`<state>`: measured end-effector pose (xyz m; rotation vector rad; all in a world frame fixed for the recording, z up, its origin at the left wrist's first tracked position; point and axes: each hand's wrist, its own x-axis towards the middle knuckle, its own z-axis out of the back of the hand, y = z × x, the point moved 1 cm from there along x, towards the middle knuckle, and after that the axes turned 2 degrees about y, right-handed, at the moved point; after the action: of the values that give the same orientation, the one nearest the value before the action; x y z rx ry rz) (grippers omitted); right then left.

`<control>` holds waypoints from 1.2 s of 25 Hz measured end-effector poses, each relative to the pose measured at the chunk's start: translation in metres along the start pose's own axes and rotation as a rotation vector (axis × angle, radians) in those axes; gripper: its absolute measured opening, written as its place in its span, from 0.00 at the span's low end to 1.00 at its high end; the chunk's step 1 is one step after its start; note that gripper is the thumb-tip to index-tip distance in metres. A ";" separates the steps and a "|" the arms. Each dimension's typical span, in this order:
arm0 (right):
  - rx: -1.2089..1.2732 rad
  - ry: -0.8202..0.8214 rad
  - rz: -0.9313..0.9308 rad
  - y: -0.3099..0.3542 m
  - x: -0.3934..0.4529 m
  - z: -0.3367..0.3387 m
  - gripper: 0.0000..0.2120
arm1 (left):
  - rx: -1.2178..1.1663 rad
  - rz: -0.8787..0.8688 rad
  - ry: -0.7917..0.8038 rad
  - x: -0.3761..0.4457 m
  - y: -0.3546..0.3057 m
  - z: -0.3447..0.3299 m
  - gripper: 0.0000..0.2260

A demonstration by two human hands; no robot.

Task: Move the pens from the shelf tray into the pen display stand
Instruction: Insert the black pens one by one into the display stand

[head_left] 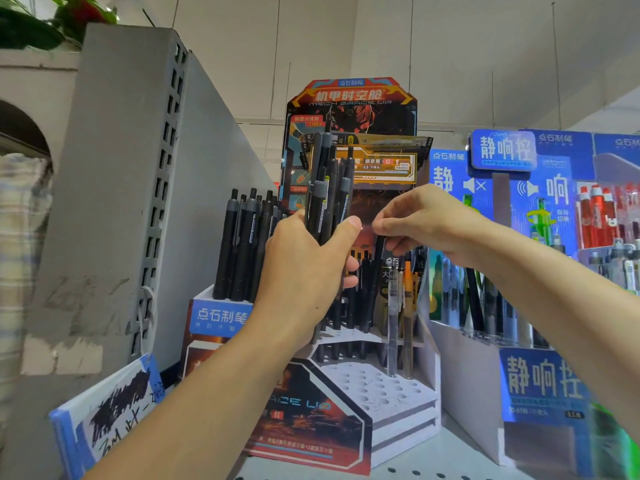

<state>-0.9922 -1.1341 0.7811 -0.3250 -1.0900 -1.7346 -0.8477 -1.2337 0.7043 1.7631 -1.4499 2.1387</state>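
Head view: "MECH SPACE UP" is printed on the pen display stand (351, 109) at 12 o'clock. A bunch of black pens (329, 188), standing upright with clicker ends up, is gripped by the left hand (306, 268) at the middle. One black pen (375, 282), pointing down toward the stand's holes, is pinched by the right hand (424, 220) at 3 o'clock.

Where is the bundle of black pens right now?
In the head view, the bundle of black pens stands upright at centre, gripped in the left hand, in front of the display stand's header card, left of the right hand.

Two bare forearms, left hand (304, 268) and right hand (429, 223) ungloved, ringless.
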 end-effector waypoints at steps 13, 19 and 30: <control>-0.103 0.162 -0.010 0.000 0.005 -0.012 0.05 | 0.016 -0.056 0.042 0.000 -0.001 -0.001 0.11; -0.182 0.138 -0.016 0.002 0.008 -0.013 0.02 | -0.015 -0.049 0.050 -0.001 -0.010 -0.002 0.16; -0.290 0.186 -0.025 0.018 0.004 -0.020 0.07 | -0.031 -0.010 0.053 -0.001 -0.017 -0.001 0.16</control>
<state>-0.9738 -1.1533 0.7821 -0.3220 -0.7120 -1.9067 -0.8391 -1.2228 0.7136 1.6860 -1.4506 2.1288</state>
